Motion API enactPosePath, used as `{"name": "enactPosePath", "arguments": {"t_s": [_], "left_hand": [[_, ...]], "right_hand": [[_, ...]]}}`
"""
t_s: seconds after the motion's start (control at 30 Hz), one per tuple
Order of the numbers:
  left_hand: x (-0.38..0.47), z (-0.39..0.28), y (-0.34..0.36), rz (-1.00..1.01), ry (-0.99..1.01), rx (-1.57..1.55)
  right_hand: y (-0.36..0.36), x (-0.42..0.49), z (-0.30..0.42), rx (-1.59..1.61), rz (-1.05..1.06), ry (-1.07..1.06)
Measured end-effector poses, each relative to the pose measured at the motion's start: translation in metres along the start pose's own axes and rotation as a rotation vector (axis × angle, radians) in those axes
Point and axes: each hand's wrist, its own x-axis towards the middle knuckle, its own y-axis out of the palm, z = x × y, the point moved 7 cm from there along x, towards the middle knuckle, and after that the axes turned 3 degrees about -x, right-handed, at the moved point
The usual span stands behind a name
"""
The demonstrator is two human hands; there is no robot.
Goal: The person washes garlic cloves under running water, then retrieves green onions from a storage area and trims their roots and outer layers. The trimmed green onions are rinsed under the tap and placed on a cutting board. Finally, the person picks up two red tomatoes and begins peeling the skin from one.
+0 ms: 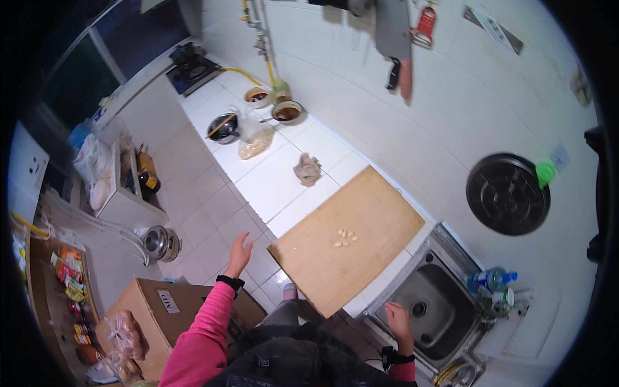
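Note:
My left hand is held out over the tiled floor, left of the wooden cutting board. Its fingers are apart and nothing is in it. By the near left edge of the steel sink hovers my right hand, fingers loosely bent, with no object visible in it. Several pale peeled garlic cloves lie in a small group on the board. Neither hand touches the board. Behind the board, on the white tiled counter, a crumpled greyish-brown cloth rests.
Farther along are a bag of pale pieces, a dark pan, bowls with dark contents and a gas stove. A cleaver hangs on the wall. A cardboard box stands left; plastic bottles stand behind the sink.

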Motion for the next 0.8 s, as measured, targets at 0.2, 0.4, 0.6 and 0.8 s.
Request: {"name": "enactPosePath", "arguments": {"t_s": [0.2, 0.4, 0.6, 0.8], "left_hand": [[-0.001, 0.093, -0.067, -0.268, -0.303, -0.035], [0.051, 0.160, -0.119, -0.459, -0.311, -0.075], [0.122, 0.242, -0.171, -0.493, -0.443, -0.240], [0.155, 0.279, -0.212, -0.442, -0.600, -0.376]], "right_hand": [[0.026, 0.049, 0.043, -0.053, -0.062, -0.152], [0.076, 0.126, 0.131, -0.136, -0.066, -0.102], [0.141, 0.233, 0.214, -0.267, 0.084, -0.086], [0.203, 0.381, 0.242, -0.385, 0.026, -0.161]]}}
